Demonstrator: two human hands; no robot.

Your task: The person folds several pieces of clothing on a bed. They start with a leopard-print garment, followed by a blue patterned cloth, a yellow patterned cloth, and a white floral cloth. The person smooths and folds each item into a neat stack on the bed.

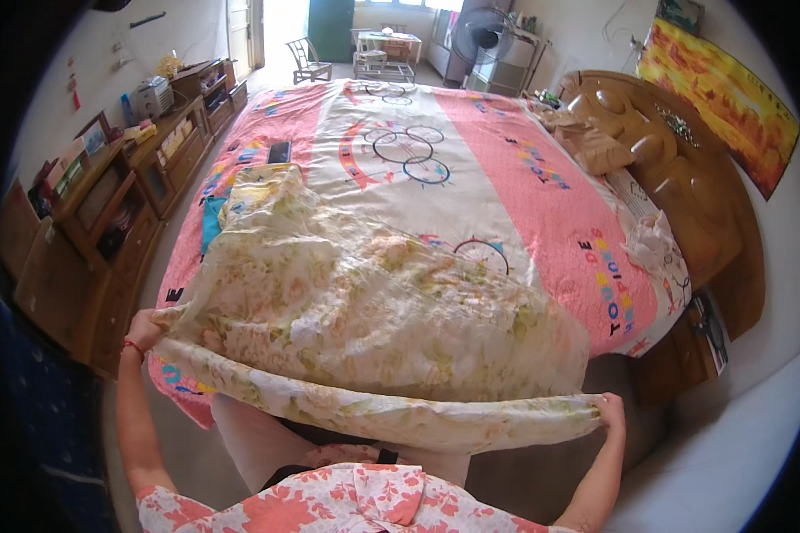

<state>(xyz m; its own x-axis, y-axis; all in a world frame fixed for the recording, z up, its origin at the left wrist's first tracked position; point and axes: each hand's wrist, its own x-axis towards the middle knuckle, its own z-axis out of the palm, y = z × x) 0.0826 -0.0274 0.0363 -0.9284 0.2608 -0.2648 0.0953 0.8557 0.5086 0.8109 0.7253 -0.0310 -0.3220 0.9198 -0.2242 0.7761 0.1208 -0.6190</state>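
Note:
A sheer floral cloth (373,300) in cream, green and peach is spread over the near part of the bed, its near edge hanging in a band before my legs. My left hand (148,330), with a red cord at the wrist, grips one corner at the left side of the bed. At the right, my right hand (610,410) pinches the other end, beyond the mattress edge. Between both hands the near edge sags slightly. Under the cloth lies a pink and white printed bedspread (487,173). A folded yellow cloth (263,190) lies at the sheer cloth's far left, partly covered.
A dark phone (279,153) and a blue cloth (212,223) lie on the bed's left side. The carved wooden headboard (680,180) stands right, a low wooden cabinet (127,200) left. Far back are a standing fan (485,38), a chair (308,61) and a table (390,41).

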